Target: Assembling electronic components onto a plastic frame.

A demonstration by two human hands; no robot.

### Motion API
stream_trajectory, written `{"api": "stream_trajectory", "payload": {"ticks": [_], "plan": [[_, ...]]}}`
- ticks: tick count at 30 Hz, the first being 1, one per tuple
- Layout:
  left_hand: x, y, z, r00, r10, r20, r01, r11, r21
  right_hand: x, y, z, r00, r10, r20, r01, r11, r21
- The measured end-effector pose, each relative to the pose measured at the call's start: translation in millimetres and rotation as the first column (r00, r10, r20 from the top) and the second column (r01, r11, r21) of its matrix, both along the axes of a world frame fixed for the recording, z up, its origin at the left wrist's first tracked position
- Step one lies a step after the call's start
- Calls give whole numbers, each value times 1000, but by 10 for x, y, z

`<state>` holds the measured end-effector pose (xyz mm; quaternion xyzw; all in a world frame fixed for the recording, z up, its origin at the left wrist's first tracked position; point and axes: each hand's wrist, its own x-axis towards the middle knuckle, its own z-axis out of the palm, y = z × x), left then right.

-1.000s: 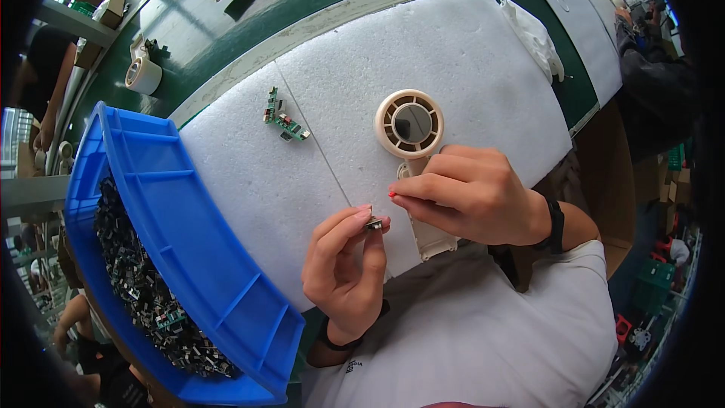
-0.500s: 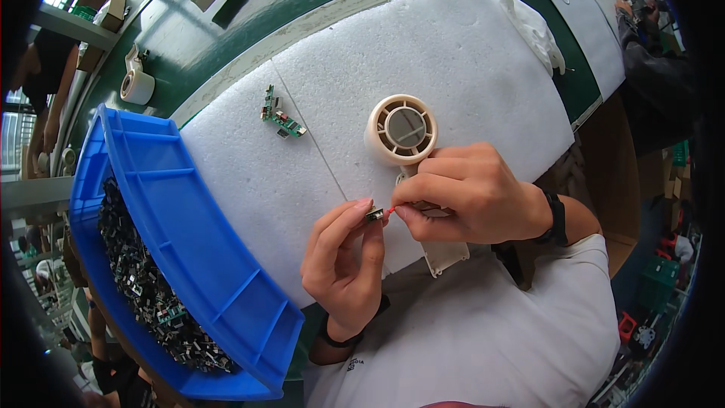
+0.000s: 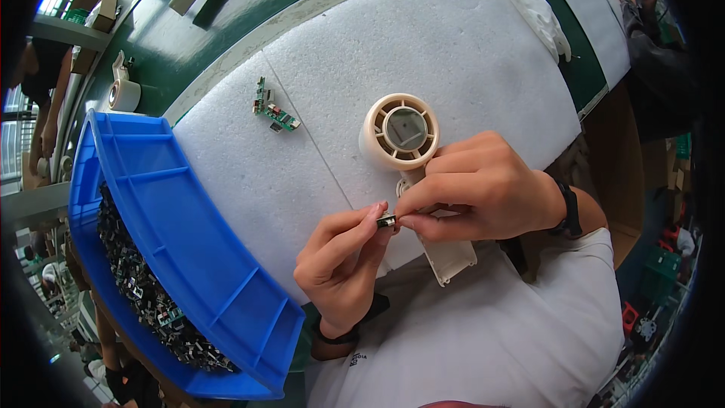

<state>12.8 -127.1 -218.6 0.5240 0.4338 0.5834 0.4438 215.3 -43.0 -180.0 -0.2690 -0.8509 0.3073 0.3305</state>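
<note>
1 gap has just narrowed: our left hand (image 3: pixel 336 264) pinches the board (image 3: pixel 386 221); our right hand (image 3: pixel 491 190) presses its fingertips together close beside it, on what we cannot tell. So the work now centres on the board, near the fan (image 3: pixel 405 130).

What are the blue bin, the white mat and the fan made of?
Blue bin: probably plastic, slightly shiny, with moulded-looking ribs. White mat: looks like foam, dull, its surface grainy and pitted. Fan: likely hard plastic, cream and smooth, with moulded-looking spokes, though looks alone can't prove it.
</note>
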Motion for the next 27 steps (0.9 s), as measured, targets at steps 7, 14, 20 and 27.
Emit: {"api": "stream_trajectory", "payload": {"ticks": [7,14,20,27], "plan": [[-68,-31,11,976,-116,184,142,980,-138,65,96,32,992,123,2,-122,991,-53],[-30,-25,-3,996,-75,40,78,992,-94,73,140,2,988,152,10,-151,987,-55],[45,-36,-29,995,26,-96,-27,1000,-5,47,64,-80,998,63,3,-63,998,-23],[47,-40,-6,997,49,52,-46,997,-58,129,-97,163,999,-26,-30,11,914,-406]]}}
